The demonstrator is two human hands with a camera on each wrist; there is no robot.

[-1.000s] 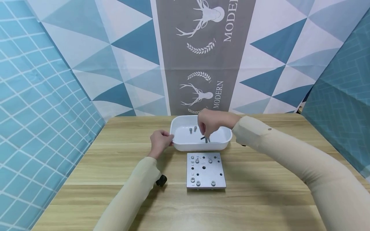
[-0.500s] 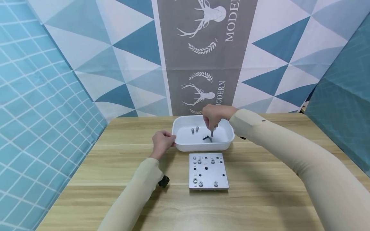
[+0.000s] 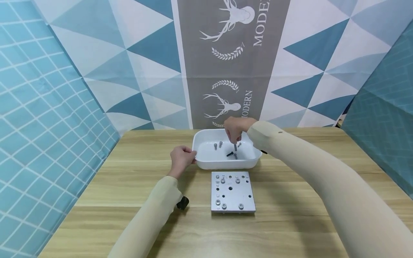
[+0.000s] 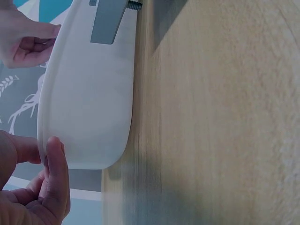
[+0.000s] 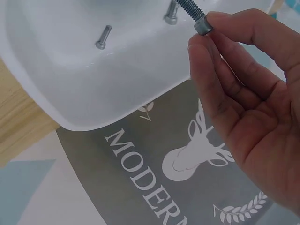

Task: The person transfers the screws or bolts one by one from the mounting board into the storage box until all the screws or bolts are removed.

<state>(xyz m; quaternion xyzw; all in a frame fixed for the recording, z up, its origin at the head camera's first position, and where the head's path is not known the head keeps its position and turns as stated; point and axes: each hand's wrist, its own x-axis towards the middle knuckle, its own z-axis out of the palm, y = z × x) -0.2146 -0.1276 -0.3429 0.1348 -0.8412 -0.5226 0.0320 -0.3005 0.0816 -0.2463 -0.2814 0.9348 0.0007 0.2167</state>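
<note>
My right hand [image 3: 233, 129] is over a white plastic tray [image 3: 222, 165] and pinches a socket head screw [image 5: 203, 26] by its head between thumb and fingers, threaded end pointing down in the head view. My left hand [image 3: 181, 158] pinches the tray's left rim; in the left wrist view its thumb and fingers lie on either side of the rim. On the tray's floor are several loose screws: silver ones at the left, a black screw [image 3: 229, 154], and a small screw [image 5: 103, 37] shown in the right wrist view.
A square metal plate [image 3: 237, 197] lies on the wooden table [image 3: 274, 229] just in front of the tray, with several screws standing in its holes. Screw ends project under it in the left wrist view. Patterned cloth [image 3: 155, 71] hangs behind the table.
My right hand has risen from the tray's floor with the screw and shifted slightly. The left hand keeps its hold on the rim. The view has shifted a little.
</note>
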